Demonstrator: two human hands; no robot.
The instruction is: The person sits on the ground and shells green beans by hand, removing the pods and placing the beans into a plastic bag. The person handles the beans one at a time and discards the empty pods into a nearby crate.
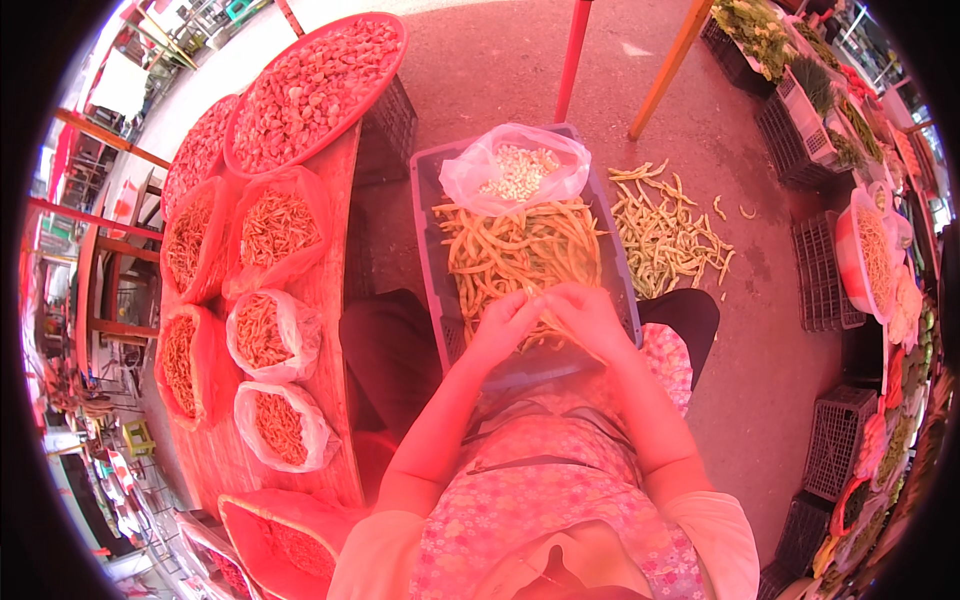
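My left hand (504, 322) and my right hand (583, 315) meet fingertip to fingertip above the near part of a plastic crate (422, 247). A small pale piece, seemingly of a bean pod, shows between the fingers; the rest is hidden by them. Long bean pods (525, 247) fill much of the crate under and beyond my hands. Across the crate's far end rests an open plastic bag (459, 180) with pale shelled beans (521, 169) in it. On the ground right of the crate lies a heap of bean pods or emptied shells (664, 240).
A wooden table (337, 300) at left bears bags of dried goods (262, 330) and a large round tray (397, 45) of flat dried pieces. Two poles (574, 60) stand beyond the crate. At right are black crates (840, 442), a basin (855, 255) and vegetables (754, 34).
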